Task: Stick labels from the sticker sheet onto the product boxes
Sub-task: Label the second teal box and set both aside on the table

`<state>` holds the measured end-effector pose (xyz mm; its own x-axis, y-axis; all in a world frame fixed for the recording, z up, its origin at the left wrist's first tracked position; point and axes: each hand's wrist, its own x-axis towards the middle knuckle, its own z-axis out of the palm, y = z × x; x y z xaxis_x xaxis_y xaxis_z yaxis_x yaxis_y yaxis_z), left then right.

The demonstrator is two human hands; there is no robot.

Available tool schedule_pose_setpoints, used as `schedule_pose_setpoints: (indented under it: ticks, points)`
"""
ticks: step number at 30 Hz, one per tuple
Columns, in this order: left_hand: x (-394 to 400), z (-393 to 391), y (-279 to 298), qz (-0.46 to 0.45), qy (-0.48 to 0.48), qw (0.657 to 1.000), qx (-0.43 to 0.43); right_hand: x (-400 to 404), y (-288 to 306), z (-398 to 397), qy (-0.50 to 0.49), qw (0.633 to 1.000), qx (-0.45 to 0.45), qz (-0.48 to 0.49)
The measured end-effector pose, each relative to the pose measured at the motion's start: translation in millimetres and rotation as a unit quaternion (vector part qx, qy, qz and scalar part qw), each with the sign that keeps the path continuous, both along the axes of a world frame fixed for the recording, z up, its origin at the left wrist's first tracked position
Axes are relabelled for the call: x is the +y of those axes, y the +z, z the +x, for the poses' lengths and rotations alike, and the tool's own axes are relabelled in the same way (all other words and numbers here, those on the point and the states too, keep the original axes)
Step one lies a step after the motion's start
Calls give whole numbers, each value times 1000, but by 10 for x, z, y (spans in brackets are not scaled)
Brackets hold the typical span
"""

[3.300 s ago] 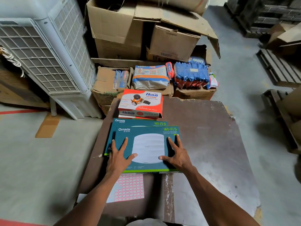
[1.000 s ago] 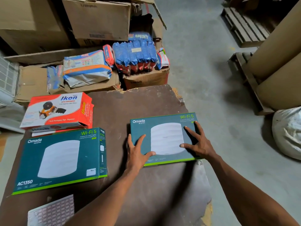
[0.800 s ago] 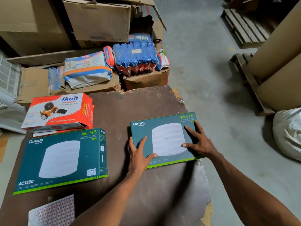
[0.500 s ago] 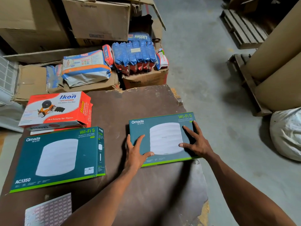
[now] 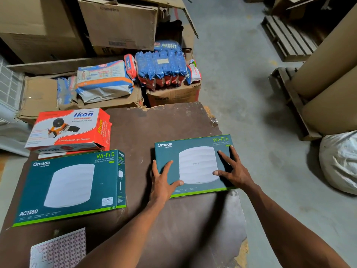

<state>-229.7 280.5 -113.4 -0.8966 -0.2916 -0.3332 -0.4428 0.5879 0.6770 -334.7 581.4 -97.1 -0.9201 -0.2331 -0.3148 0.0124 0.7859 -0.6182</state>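
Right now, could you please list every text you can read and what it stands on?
"Omada", "Wi-Fi 5", "AC1350", "No.1": left teal box.
"Omada by tp-link", "Wi-Fi 5": right teal box.
"Ikon": red box.
"Littles": blue packs.
Fine print on the boxes and the sticker sheet: too small.

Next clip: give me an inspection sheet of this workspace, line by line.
Surface: brown board, worn, chipped at the far and right edges.
Job's things: right Omada box flat under both hands; left Omada box flat, apart; sticker sheet at the near left edge, untouched.
Clutter: red Ikon boxes stacked behind the left box.
Grip: left hand and right hand rest with spread fingers on the right box.
Cables: nothing seen.
Surroundings: cartons, blue packs, pallets, white sack, concrete floor.
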Motion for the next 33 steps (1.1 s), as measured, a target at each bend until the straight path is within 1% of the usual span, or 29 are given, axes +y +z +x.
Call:
schedule_pose_setpoints:
  ticks: [6, 10, 14, 17, 19, 21, 24, 26, 29, 33]
  points:
    - [-3, 11, -8, -12, -30, 999, -19, -7, -19, 8, 6, 1000, -1, 2]
    - [0, -3, -10, -26, -56, 997, -39, 3, -84, 31, 3, 1000, -3, 24]
    - [-49, -13, 37, -42, -87, 993, -67, -61, -70, 80, 0, 994, -17, 104]
    - [-111, -18, 158, -69, -101, 990, -71, -184, 17, 177, -17, 985, -29, 169]
    - [-151, 8, 269, -75, -99, 990, -61, -299, 89, 275, -47, 982, -15, 181]
    - [-201, 77, 393, -55, -87, 994, -40, -473, 185, 403, -90, 987, 4, 137]
    - [-322, 246, 576, -20, -56, 998, -8, -836, 376, 642, -172, 984, 48, 17]
    - [-439, 411, 665, -2, -40, 999, 22, -1124, 531, 839, -201, 976, 58, -53]
    - [-677, 712, 764, 21, -25, 997, 64, -1544, 723, 1159, -197, 971, 40, -132]
    - [-1080, 1173, 832, 49, 13, 995, 86, -2063, 715, 1612, -162, 973, 0, -167]
